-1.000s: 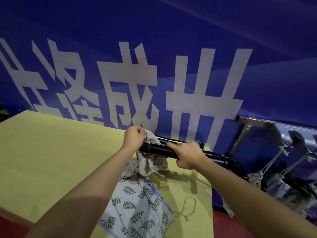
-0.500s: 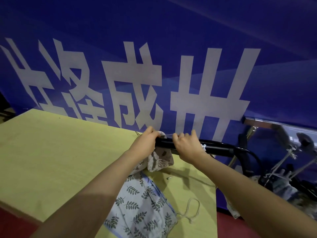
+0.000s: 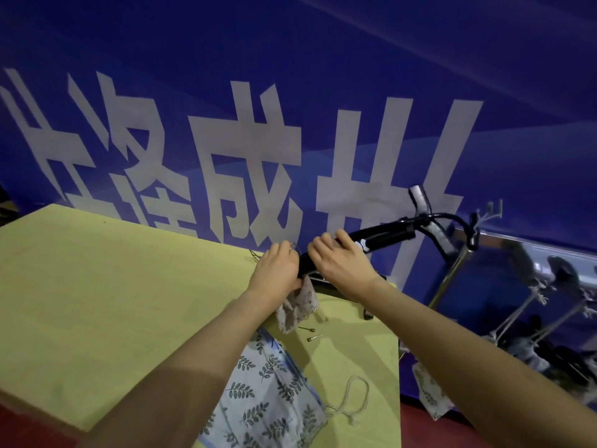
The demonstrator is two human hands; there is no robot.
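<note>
Head view: left hand (image 3: 276, 270), right hand (image 3: 339, 261) on pump (image 3: 382, 237) by table (image 3: 97, 302) edge

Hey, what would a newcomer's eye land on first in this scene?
First, the huge white characters on the blue banner filling the back wall. Next, at centre, both hands work above the yellow table: the right hand grips a black tube while the left hand pinches a small patterned pouch hanging at its near end. A leaf-print cloth bag lies at the table's near edge, between the forearms.
</note>
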